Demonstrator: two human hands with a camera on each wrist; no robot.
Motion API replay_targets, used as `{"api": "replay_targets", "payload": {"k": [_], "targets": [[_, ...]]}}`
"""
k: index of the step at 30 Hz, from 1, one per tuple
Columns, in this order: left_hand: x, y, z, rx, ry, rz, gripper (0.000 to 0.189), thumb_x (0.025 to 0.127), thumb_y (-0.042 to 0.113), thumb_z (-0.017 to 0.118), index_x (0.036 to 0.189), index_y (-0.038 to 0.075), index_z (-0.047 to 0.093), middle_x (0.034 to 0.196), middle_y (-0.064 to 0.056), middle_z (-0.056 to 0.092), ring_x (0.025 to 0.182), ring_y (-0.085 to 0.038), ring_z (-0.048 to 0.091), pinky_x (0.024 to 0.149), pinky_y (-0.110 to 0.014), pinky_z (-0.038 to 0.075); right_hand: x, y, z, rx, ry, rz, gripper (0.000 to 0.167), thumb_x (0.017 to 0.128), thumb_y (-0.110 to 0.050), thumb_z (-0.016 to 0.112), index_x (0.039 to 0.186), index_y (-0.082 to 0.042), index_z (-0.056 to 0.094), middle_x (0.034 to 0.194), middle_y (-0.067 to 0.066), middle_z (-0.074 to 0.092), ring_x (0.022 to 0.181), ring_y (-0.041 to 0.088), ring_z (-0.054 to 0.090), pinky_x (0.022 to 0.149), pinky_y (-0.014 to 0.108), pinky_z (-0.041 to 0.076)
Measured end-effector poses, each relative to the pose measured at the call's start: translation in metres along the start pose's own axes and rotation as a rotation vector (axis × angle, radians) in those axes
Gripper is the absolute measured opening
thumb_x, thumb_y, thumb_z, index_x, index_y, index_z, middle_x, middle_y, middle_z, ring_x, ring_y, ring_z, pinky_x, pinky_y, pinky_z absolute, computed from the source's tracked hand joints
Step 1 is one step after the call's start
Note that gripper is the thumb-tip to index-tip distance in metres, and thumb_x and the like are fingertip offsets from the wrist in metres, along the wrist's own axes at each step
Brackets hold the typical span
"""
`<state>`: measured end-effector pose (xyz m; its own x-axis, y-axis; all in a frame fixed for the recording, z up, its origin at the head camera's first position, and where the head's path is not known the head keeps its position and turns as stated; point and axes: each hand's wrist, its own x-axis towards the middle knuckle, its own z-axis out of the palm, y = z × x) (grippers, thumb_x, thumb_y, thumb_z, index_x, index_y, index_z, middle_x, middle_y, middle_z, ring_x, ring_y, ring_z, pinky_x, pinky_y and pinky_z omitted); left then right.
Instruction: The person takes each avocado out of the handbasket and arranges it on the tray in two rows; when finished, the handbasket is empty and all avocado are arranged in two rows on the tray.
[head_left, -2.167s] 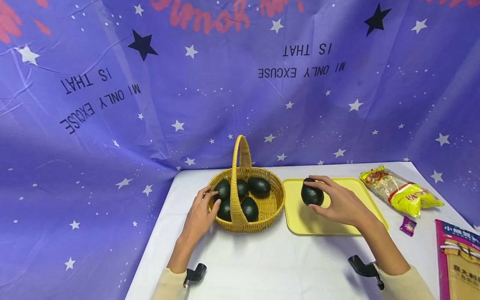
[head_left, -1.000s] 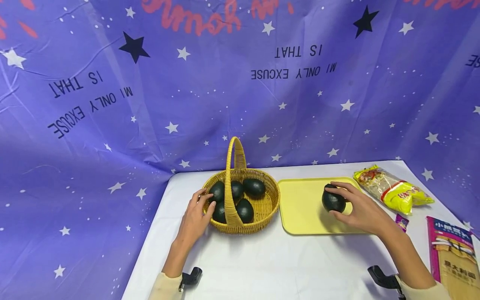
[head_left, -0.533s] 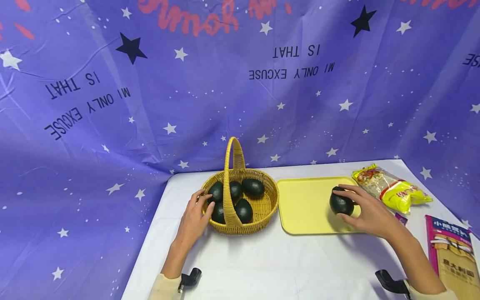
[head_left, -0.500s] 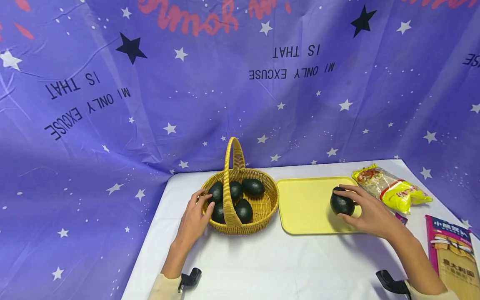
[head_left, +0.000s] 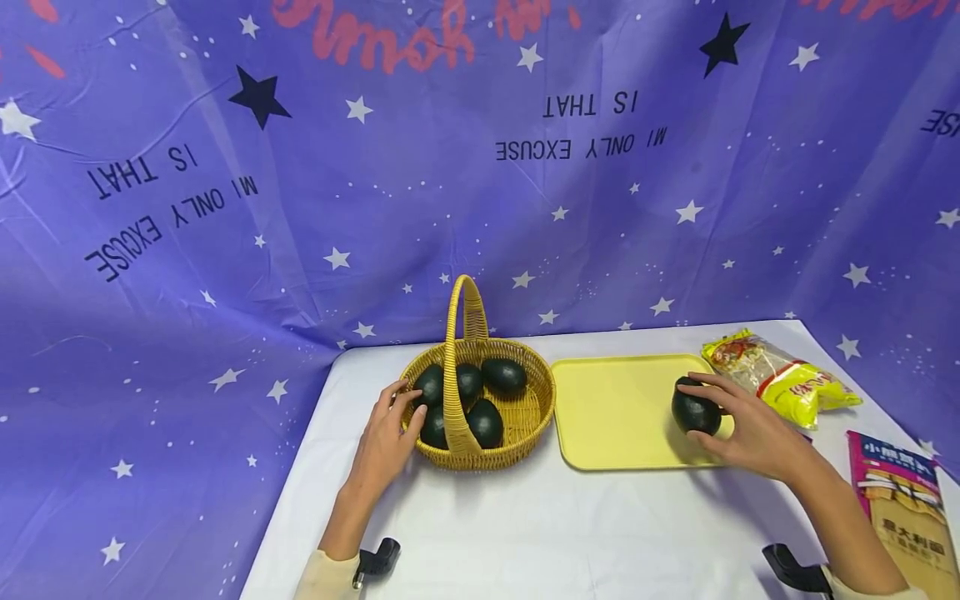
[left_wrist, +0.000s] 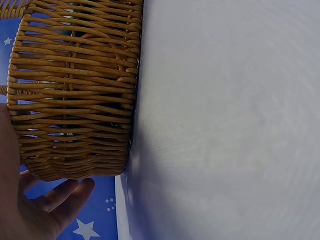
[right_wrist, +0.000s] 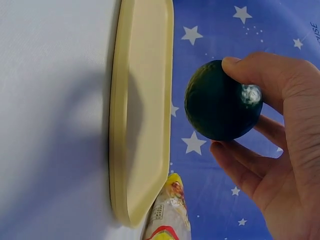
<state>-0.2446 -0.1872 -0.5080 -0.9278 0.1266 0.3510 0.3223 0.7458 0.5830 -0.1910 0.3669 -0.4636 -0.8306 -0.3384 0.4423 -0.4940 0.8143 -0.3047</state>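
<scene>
My right hand (head_left: 757,429) pinches a dark green avocado (head_left: 695,407) between thumb and fingers. It hangs in the air above the right part of a yellow tray (head_left: 615,412); the right wrist view shows a gap between avocado (right_wrist: 222,102) and tray (right_wrist: 145,115). At the left side of a yellow wicker basket (head_left: 551,400), my left hand (head_left: 386,433) holds the rim, thumb and some fingertips over it. Other fingers (left_wrist: 75,200) lie along the basket's outer wall (left_wrist: 75,100). Several avocados (head_left: 504,377) lie inside the basket, partly behind its handle (head_left: 452,375).
A yellow-and-clear food packet (head_left: 780,379) lies beyond the tray's right corner. Farther right is a pink-and-blue pasta packet (head_left: 900,500). A small purple packet (head_left: 807,436) is mostly hidden behind my right hand. A purple starry cloth (head_left: 600,208) hangs behind the white table (head_left: 562,533).
My right hand has carried the avocado rightward and slightly nearer, from the tray's left part to its right part. The left hand has stayed at the basket. The view has shifted slightly.
</scene>
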Motion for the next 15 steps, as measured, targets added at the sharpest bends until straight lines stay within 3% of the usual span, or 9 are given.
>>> {"api": "replay_targets", "payload": {"k": [15], "targets": [[0.0, -0.002, 0.001, -0.009, -0.001, 0.005, 0.051, 0.114, 0.048, 0.052, 0.146, 0.011, 0.066, 0.166, -0.009, 0.042, 0.15, -0.04, 0.045, 0.116, -0.062, 0.042, -0.01, 0.013, -0.004, -0.012, -0.026, 0.033, 0.07, 0.076, -0.018, 0.097, 0.14, -0.012, 0.07, 0.151, 0.019, 0.056, 0.127, 0.047, 0.059, 0.087, 0.068, 0.055]]}}
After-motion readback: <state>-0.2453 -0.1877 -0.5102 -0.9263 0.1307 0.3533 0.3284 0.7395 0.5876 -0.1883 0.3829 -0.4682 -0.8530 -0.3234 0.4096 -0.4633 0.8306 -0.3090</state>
